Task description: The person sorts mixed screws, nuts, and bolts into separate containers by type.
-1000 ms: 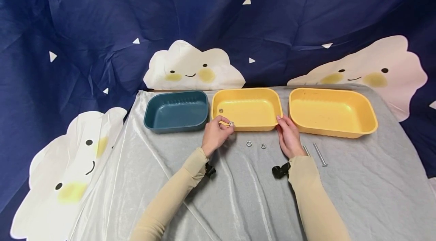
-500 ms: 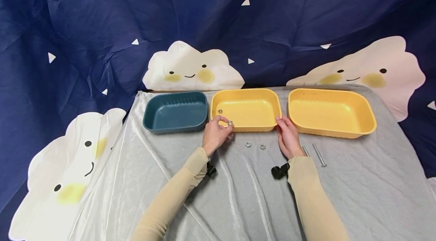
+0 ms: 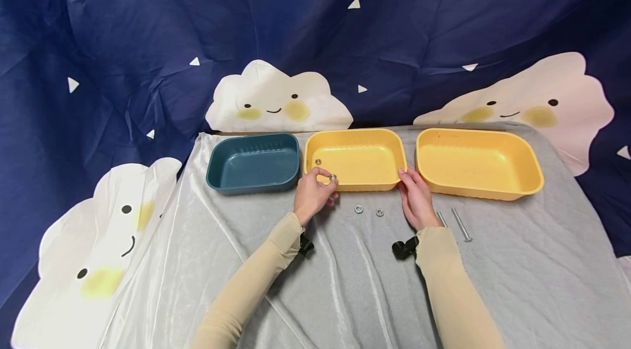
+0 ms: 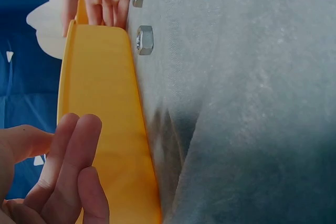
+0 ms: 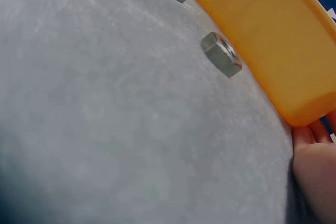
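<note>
My left hand [image 3: 313, 193] pinches a hex nut [image 3: 333, 177] between thumb and fingertips, over the front rim of the middle yellow bin [image 3: 355, 187]. In the left wrist view the fingers of this hand [image 4: 63, 166] hide that nut. Another nut [image 3: 317, 162] lies inside the bin at its left end. My right hand [image 3: 416, 195] holds the bin's front right corner, thumb at the rim. In front of the bin, two more nuts [image 3: 359, 209] [image 5: 221, 54] rest on the grey cloth between the hands.
To the left stands a dark teal bin [image 3: 253, 190], to the right a larger yellow bin [image 3: 480, 193]. A long bolt [image 3: 461, 224] lies right of my right wrist, beside a second bolt [image 3: 441, 218] partly hidden by it. A blue cloud-print curtain [image 3: 384, 36] hangs behind.
Both hands stay almost where they were. The pinched nut has tilted slightly between the left fingertips. The whole head view has shifted a little.
</note>
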{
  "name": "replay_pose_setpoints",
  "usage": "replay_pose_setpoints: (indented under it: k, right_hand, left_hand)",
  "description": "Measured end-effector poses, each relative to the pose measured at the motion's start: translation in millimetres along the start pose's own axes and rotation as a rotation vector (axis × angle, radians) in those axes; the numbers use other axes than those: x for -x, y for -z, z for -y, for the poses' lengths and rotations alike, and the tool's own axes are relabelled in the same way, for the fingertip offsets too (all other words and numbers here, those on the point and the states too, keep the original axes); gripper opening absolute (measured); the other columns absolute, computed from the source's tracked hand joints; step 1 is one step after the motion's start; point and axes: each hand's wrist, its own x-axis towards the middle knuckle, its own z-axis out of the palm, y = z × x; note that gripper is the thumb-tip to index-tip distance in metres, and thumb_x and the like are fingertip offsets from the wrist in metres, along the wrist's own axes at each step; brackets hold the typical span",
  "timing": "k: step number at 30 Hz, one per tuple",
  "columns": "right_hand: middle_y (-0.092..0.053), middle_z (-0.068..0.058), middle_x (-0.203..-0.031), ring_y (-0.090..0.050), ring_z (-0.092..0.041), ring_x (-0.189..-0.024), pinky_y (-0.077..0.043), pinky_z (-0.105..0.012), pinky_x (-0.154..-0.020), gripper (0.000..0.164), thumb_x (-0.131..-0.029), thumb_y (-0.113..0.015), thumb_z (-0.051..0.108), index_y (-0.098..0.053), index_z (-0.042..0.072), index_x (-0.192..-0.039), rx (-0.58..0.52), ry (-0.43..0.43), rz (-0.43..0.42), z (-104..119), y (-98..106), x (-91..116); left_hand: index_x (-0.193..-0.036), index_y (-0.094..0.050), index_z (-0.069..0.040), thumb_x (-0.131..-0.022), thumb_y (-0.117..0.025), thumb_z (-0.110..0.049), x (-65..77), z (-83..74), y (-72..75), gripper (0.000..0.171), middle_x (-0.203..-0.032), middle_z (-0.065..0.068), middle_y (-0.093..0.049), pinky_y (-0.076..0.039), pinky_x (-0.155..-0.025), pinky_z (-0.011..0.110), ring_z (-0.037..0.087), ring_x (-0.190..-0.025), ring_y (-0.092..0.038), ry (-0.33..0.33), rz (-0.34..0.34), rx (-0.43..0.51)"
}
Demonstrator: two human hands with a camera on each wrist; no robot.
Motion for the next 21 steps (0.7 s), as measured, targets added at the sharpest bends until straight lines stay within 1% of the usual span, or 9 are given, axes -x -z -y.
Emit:
replay_pose_setpoints:
  k: [4,8,10,15,17,21]
  right_hand:
    - [-0.038,-0.004,-0.147,-0.038,-0.013,-0.133,-0.027,-0.027,-0.116,0.056,-0.096,-0.059,0.019,-0.037,0.002,-0.145,-0.012,0.002,0.000,-0.1,-0.3,0.6]
    - [-0.035,-0.007,-0.150,-0.036,-0.015,-0.136,-0.026,-0.027,-0.117,0.058,-0.096,-0.059,0.019,-0.035,0.001,-0.146,-0.016,0.002,0.005,-0.1,-0.4,0.6]
    - [-0.033,-0.008,-0.151,-0.034,-0.016,-0.138,-0.025,-0.027,-0.117,0.059,-0.096,-0.059,0.019,-0.034,0.000,-0.147,-0.017,0.003,0.009,-0.3,-0.2,0.3]
    - [-0.040,-0.005,-0.145,-0.038,-0.014,-0.134,-0.025,-0.028,-0.117,0.058,-0.096,-0.059,0.018,-0.035,0.000,-0.145,-0.015,0.005,0.008,-0.6,0.7,0.1]
    - [-0.042,-0.003,-0.142,-0.040,-0.013,-0.131,-0.026,-0.028,-0.116,0.056,-0.096,-0.059,0.019,-0.037,0.000,-0.144,-0.008,0.002,0.000,-0.5,0.9,0.1]
    - [-0.043,-0.002,-0.140,-0.043,-0.011,-0.129,-0.029,-0.026,-0.115,0.054,-0.096,-0.059,0.019,-0.039,0.002,-0.144,-0.001,0.001,-0.011,-0.5,0.6,-0.2]
  left_hand:
    - [-0.104,-0.060,-0.014,-0.087,-0.067,-0.027,0.2,0.4,-0.1,0.023,-0.064,0.002,-0.071,-0.048,-0.054,0.025,0.020,-0.051,-0.068,-0.003,-0.001,-0.008]
    - [-0.104,-0.060,-0.013,-0.087,-0.067,-0.027,0.4,0.5,0.1,0.023,-0.063,0.002,-0.071,-0.048,-0.052,0.026,0.019,-0.050,-0.068,-0.008,0.000,-0.011]
    - [-0.107,-0.060,-0.012,-0.087,-0.067,-0.027,0.4,0.5,0.4,0.026,-0.063,0.002,-0.071,-0.048,-0.051,0.026,0.018,-0.050,-0.067,-0.012,0.001,-0.016]
    - [-0.115,-0.059,-0.008,-0.087,-0.067,-0.027,0.4,1.1,0.6,0.034,-0.065,0.003,-0.071,-0.048,-0.050,0.026,0.019,-0.051,-0.068,-0.020,0.005,-0.020]
    - [-0.116,-0.059,-0.008,-0.087,-0.067,-0.027,0.6,1.2,0.4,0.036,-0.065,0.003,-0.072,-0.048,-0.050,0.026,0.020,-0.052,-0.068,-0.024,0.004,-0.022]
    - [-0.116,-0.058,-0.009,-0.087,-0.068,-0.027,1.2,0.7,0.7,0.036,-0.066,0.004,-0.072,-0.048,-0.051,0.025,0.022,-0.054,-0.069,-0.032,0.003,-0.030]
